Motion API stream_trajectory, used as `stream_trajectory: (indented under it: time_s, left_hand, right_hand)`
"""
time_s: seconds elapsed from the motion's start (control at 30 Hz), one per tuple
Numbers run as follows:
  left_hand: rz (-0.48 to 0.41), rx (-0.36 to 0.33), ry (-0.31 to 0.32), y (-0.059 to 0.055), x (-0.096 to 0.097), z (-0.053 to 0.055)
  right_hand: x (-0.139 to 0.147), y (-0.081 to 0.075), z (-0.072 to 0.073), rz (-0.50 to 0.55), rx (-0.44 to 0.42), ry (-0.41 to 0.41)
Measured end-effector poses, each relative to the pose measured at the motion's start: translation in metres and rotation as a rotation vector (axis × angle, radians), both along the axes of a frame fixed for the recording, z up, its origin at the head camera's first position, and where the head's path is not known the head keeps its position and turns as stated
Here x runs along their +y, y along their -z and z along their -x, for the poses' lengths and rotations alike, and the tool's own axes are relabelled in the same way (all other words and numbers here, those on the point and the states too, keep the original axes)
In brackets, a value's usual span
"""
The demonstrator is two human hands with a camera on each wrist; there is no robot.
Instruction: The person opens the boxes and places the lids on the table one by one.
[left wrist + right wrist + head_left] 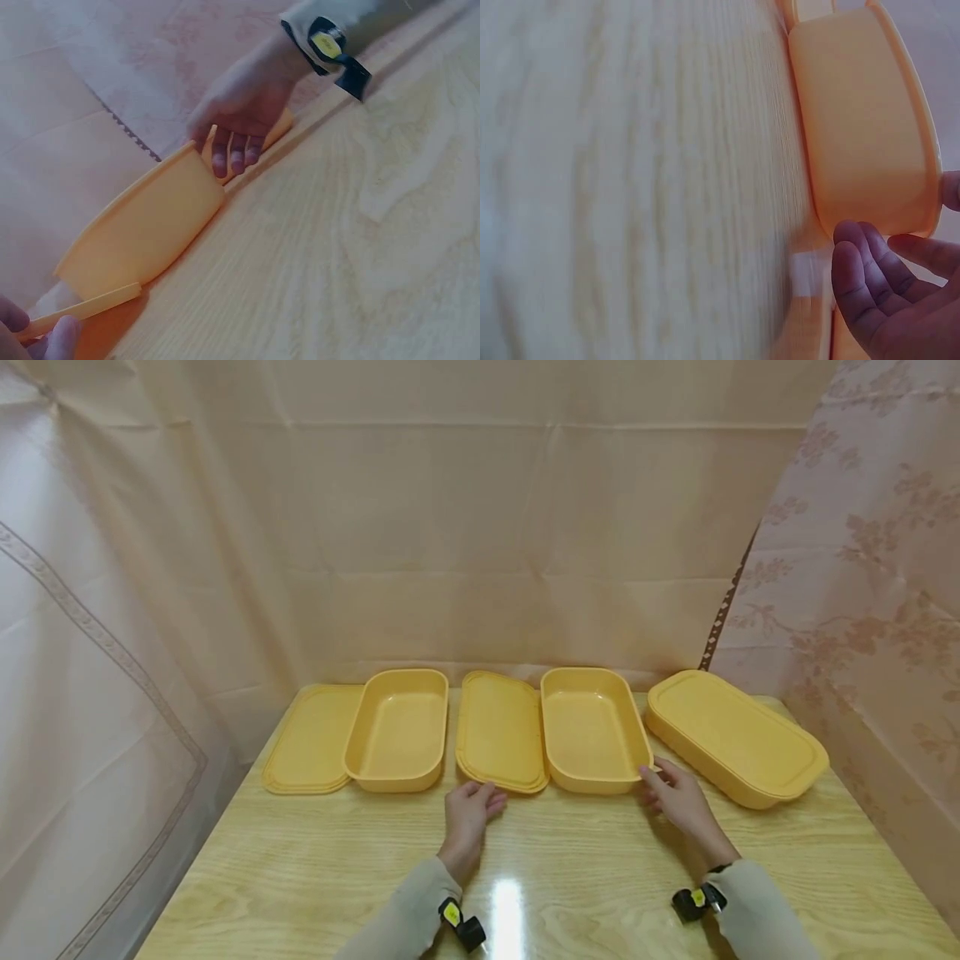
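Observation:
Near the middle of the table, my left hand pinches the near edge of a flat yellow lid. In the left wrist view that lid is between thumb and fingers, its near edge raised over a shadow. Just right of it stands an uncovered yellow plastic box. My right hand grips this box's rim at the near right corner. In the right wrist view the thumb is at the rim of the box, with the other fingers by the outer wall.
A second uncovered yellow box stands to the left, overlapping another flat lid. At the right, a yellow box with its lid on lies at an angle. Cloth hangs behind the wooden table and at both sides.

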State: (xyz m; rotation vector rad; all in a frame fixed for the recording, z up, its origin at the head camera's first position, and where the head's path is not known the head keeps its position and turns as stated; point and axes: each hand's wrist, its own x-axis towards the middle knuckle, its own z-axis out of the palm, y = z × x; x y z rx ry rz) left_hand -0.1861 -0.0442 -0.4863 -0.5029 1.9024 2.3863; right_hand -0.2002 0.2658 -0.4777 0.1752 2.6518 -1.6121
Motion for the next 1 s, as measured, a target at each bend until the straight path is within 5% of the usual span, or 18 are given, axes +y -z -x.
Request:
stream_trajectory:
  time_s: [1.0]
  left_hand:
    - [-0.184,-0.140,0.132,0.009,-0.023,0.001]
  right_hand:
    - [-0.005,0.000,0.001,0.003,-0.064,0.006]
